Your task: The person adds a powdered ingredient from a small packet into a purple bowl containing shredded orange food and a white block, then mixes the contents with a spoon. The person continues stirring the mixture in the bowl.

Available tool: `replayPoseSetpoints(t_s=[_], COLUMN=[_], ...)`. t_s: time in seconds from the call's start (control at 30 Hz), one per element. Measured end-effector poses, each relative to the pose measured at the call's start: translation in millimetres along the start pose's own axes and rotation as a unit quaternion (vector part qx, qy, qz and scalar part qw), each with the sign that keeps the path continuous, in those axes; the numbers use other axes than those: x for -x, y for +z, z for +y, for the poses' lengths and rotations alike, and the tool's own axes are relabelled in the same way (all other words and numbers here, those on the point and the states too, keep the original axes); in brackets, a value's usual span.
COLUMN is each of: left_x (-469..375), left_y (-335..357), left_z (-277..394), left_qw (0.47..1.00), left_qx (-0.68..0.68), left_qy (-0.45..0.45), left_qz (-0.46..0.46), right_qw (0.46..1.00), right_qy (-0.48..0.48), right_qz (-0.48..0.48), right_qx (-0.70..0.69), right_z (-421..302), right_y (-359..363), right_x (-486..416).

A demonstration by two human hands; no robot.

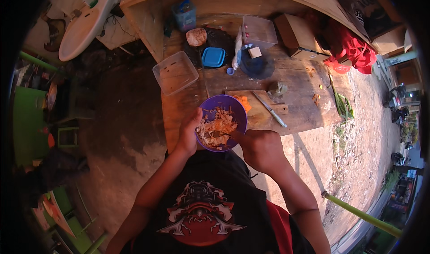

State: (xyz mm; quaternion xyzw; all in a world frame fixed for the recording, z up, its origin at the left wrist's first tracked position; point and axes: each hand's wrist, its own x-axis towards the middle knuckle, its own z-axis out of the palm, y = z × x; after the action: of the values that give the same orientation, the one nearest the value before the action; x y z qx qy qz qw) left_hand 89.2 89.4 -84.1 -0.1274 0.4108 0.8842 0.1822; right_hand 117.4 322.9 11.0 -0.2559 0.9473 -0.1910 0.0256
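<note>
My left hand (189, 131) grips the left side of a purple bowl (240, 114), its thumb on the rim. Inside lies a crumbly mix (216, 123) of pale and orange shreds. A metal utensil (223, 133), a spoon or fork, dips into the mix, and my right hand (262, 148) is closed around its handle at the bowl's right edge. Just beyond the bowl, a wooden cutting board (258, 116) carries orange pieces (244, 102) and a knife (269, 109) laid at a slant.
Farther back on the wooden table (299, 82) are a clear plastic container (175, 73), a blue lid (213, 57), a dark blue plate (257, 65) with a pale block (254, 52), and a cardboard box (300, 37). Green leaves (342, 104) hang at the right edge.
</note>
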Motion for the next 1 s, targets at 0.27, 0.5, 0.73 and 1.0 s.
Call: replayPoseSetpoints(t_s=[0.27,0.5,0.73,1.0], left_x=[-4,-2,-5,-6], left_y=[-1,6,2,4], left_z=[-3,-4,-10,-7], left_qw=[0.999,0.993,0.995,0.999], left_qx=[-0.051,-0.104,-0.073,0.031], left_qy=[0.017,0.046,0.050,-0.003], left_qz=[-0.006,0.022,0.039,0.017], right_qw=[0.992,0.988,0.998,0.997], right_qy=[0.035,0.075,0.055,0.010], right_qz=[0.075,-0.017,-0.030,0.067], right_qx=[0.094,0.132,-0.033,0.029], right_z=[11,24,6,-6], right_y=[10,16,26,-5], right_x=[-7,-3,3,-6])
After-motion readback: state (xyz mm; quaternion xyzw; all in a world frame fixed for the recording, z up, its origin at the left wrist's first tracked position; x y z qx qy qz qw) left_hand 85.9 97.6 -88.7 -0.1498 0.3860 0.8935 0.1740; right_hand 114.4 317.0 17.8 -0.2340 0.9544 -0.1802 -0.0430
